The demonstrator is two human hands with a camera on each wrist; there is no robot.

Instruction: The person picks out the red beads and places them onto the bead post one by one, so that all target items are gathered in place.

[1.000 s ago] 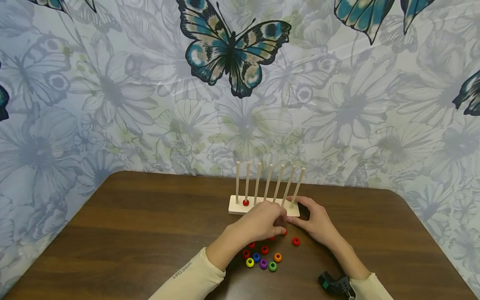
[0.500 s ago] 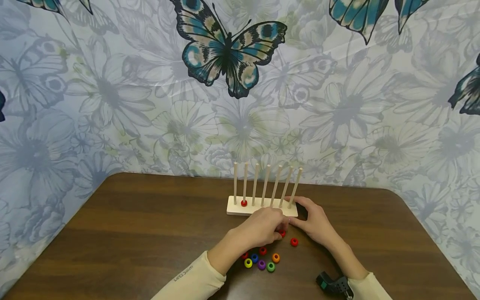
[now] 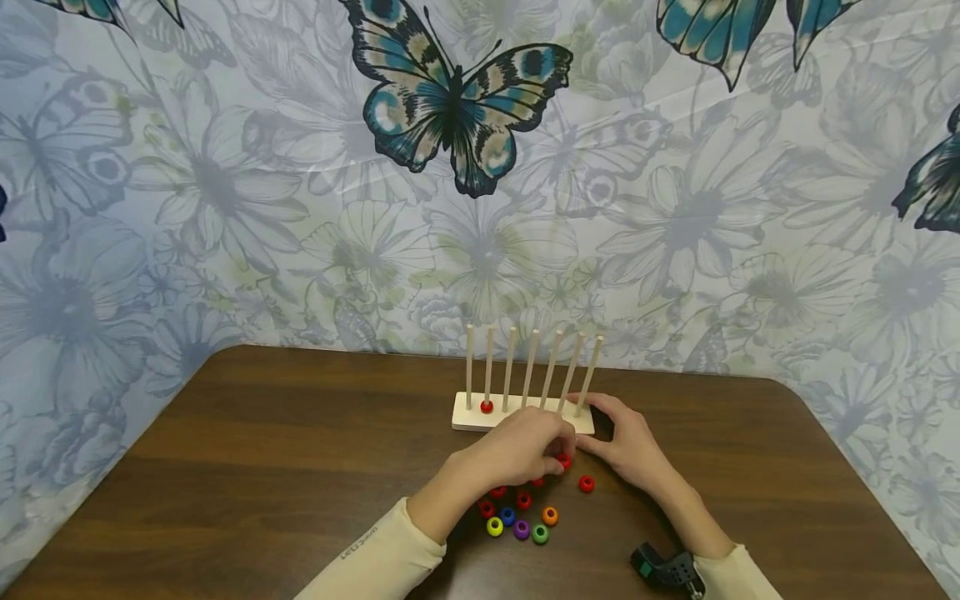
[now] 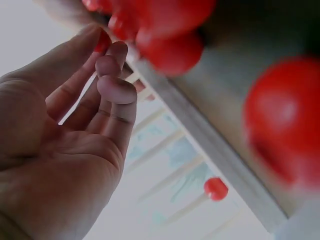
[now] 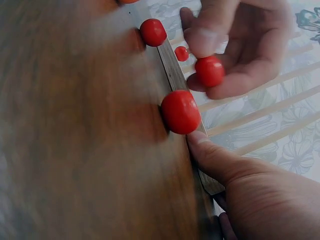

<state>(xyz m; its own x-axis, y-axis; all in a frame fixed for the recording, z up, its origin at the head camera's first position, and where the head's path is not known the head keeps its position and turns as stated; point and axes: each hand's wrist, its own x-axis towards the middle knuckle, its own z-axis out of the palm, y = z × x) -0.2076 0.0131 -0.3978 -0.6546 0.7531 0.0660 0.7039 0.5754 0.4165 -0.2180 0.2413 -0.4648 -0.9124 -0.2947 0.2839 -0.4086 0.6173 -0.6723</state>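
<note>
My left hand (image 3: pixel 517 446) pinches a red bead (image 5: pixel 210 71) between thumb and fingertips, close in front of a wooden peg rack (image 3: pixel 468 422). In the right wrist view the bead shows just above the table, near the rack's front edge. My right hand (image 3: pixel 626 442) grips the rack's right end, thumb (image 5: pixel 215 157) against the front edge and fingers behind. Another red bead (image 3: pixel 487 407) sits at the bottom of the second peg from the left; the other pegs look bare. The left hand covers part of the rack's base.
Loose beads lie on the brown table (image 3: pixel 300 467) before the rack: several red, plus yellow (image 3: pixel 495 527), blue (image 3: pixel 507 517), purple (image 3: pixel 522 530), green (image 3: pixel 540 534) and orange (image 3: pixel 550 517). A black wrist device (image 3: pixel 663 568) is at the right cuff. A butterfly-print cloth hangs behind.
My left hand dipped toward the beads and has risen slightly, with a red bead now between thumb and fingertips. The right hand has stayed on the rack's end.
</note>
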